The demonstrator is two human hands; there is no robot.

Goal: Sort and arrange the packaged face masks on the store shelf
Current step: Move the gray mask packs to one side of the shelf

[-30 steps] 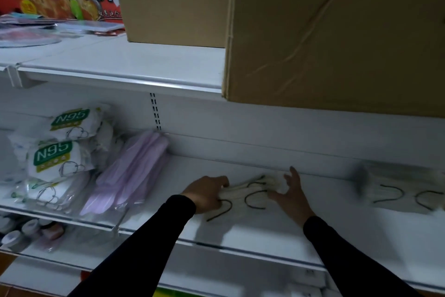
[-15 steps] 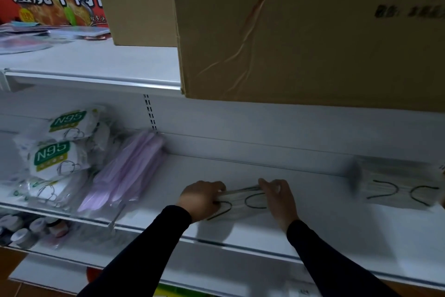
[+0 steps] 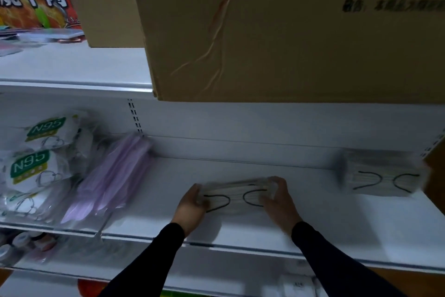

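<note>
The left hand and right hand each gripped one end of a pack of white masks with black ear loops, held at the middle of the white shelf; whether it touched the shelf was unclear. A similar pack lay blurred at far right. Lilac mask packs and N95 packs leaned at left. A cardboard box overhung the shelf above, cut off at the top.
</note>
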